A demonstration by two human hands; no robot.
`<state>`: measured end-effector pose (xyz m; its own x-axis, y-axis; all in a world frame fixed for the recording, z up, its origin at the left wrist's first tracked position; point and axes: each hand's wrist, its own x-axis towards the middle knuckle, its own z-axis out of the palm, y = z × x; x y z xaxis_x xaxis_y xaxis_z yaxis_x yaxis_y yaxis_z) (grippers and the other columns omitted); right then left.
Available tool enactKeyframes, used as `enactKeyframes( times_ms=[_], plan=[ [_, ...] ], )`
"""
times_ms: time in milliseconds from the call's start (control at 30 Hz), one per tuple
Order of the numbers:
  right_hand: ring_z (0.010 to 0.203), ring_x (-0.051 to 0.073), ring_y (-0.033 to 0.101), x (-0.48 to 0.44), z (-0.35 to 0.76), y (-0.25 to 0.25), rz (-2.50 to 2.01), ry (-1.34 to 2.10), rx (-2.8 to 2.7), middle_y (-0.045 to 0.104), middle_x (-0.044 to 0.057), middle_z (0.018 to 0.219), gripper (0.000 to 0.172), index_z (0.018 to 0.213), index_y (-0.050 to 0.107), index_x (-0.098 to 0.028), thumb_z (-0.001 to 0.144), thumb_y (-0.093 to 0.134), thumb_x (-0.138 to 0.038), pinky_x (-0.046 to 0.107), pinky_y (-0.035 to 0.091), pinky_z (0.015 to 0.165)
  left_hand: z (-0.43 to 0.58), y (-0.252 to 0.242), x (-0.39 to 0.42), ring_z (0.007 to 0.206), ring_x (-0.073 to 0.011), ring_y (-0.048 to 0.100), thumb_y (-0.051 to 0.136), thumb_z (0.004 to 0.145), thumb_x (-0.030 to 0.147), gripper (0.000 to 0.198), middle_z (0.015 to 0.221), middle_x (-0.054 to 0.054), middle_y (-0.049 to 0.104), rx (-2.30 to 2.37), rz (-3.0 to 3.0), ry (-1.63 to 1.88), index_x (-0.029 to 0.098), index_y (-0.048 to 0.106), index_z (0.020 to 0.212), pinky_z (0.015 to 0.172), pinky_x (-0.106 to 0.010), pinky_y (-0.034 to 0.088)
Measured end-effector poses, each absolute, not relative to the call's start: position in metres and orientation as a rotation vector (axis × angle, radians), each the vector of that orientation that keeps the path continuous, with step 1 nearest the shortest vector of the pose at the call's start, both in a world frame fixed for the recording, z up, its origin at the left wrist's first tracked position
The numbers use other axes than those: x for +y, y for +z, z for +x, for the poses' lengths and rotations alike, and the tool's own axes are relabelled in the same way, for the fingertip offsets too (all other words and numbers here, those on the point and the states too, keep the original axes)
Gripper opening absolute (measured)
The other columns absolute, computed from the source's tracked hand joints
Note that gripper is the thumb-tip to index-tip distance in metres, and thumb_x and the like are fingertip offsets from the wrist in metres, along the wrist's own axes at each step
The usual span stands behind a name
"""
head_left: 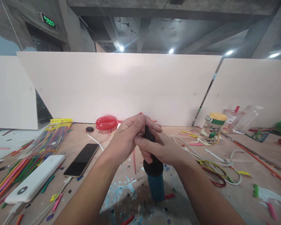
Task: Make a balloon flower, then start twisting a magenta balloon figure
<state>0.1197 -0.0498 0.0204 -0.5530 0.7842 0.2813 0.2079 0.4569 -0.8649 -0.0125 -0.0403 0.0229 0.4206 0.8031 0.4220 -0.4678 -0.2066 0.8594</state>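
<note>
the right hand (163,148) is wrapped around the black upper part of a black-and-blue pump (155,187), roughly upright over the tabletop (77,133). the left hand (128,132) curls against its top; i cannot tell what its fingers grip. a limp red strip (134,162) shows below. beyond, a red balloon (106,122) lies by the white panel (131,84); a phone (81,160) lies leftward.
</note>
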Motion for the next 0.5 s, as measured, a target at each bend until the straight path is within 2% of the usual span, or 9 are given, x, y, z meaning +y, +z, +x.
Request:
enactKeyframes(
  times_ms=[133,333,500],
  plan=[
    [0.053,0.011,0.050,-0.054,0.118,0.024,-0.868,0.941,-2.085,0.045,-0.004,0.045,0.041,0.053,0.041,-0.020,0.087,0.050,-0.041,0.026,0.042,0.057,-0.015,0.026,-0.042,0.098,-0.0238,0.063,0.056,0.086,0.041,0.029,0.070,-0.004,0.067,0.226,1.354,1.164,0.018,0.058,0.068,0.088,-0.037,0.048],
    [0.051,0.012,0.050,-0.062,0.114,0.028,-0.977,0.909,-2.062,0.044,-0.006,0.045,0.033,0.060,0.042,-0.021,0.084,0.053,-0.041,0.027,0.042,0.054,-0.017,0.028,-0.043,0.092,-0.0223,0.063,0.054,0.088,0.036,0.031,0.062,-0.002,0.060,0.115,1.328,1.130,0.017,0.054,0.064,0.099,-0.040,0.040],
    [0.070,0.017,0.058,-0.061,0.113,0.025,-0.889,0.656,-2.070,0.051,-0.003,0.056,0.026,0.067,0.047,-0.021,0.083,0.057,-0.039,0.028,0.044,0.056,-0.018,0.026,-0.041,0.081,-0.0195,0.062,0.052,0.089,0.032,0.029,0.060,0.000,0.057,0.029,1.266,1.107,0.017,0.054,0.064,0.097,-0.039,0.041]
  ],
)
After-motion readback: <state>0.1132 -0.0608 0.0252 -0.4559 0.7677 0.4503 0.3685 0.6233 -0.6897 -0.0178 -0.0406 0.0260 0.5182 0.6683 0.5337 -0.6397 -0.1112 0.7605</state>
